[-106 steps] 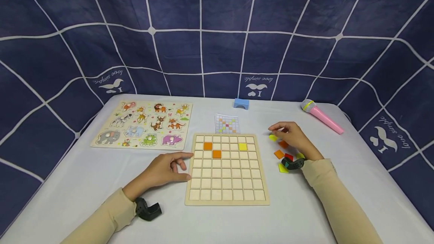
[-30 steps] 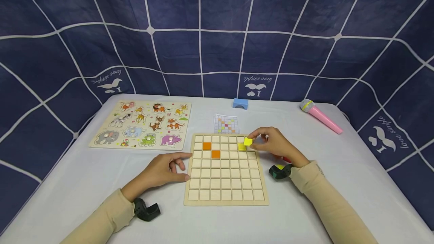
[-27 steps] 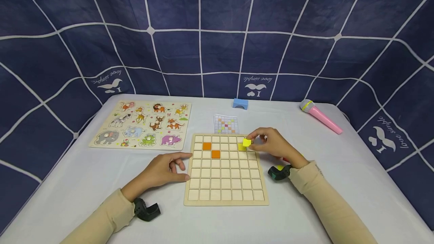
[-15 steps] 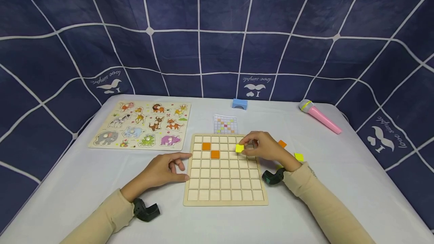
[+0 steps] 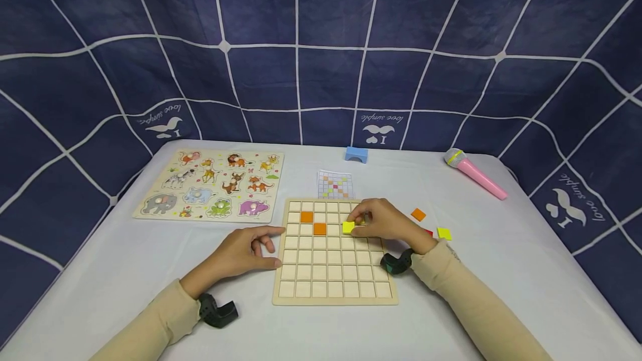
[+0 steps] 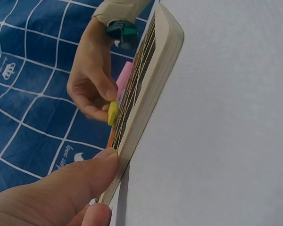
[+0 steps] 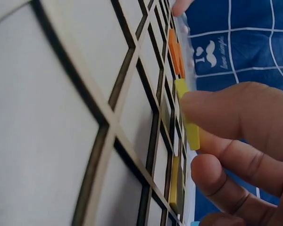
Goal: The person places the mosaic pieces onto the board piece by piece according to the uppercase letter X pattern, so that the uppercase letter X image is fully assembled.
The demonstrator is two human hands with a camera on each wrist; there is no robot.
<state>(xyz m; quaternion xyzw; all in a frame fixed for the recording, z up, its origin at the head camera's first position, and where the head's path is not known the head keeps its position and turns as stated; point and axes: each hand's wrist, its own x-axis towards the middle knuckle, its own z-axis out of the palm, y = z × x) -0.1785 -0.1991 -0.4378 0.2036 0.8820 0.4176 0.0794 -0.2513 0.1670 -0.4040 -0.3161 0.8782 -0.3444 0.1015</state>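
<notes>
My right hand (image 5: 382, 219) pinches a yellow square tile (image 5: 348, 228) between thumb and fingers, low over the upper right part of the wooden grid board (image 5: 335, 301). In the right wrist view the tile (image 7: 190, 122) stands slightly tilted above the cells, and another yellow tile (image 7: 175, 184) sits in a cell beneath the fingers. Two orange tiles, one (image 5: 306, 216) above and left of the other (image 5: 319, 229), lie in cells along a diagonal. My left hand (image 5: 246, 250) rests at the board's left edge, thumb and index fingertip touching the frame, as the left wrist view also shows at the thumb (image 6: 101, 165).
Right of the board lie loose tiles: orange (image 5: 418, 214), yellow (image 5: 443, 233) and a partly hidden red one (image 5: 428, 233). A printed pattern card (image 5: 335, 184) lies behind the board. Farther out are an animal puzzle (image 5: 208, 185), a blue arch block (image 5: 356, 154) and a pink toy microphone (image 5: 476, 174).
My right hand has picked up a yellow tile from the loose ones and carried it left over the board, then lower and toward me. My left hand has stayed at the board's edge.
</notes>
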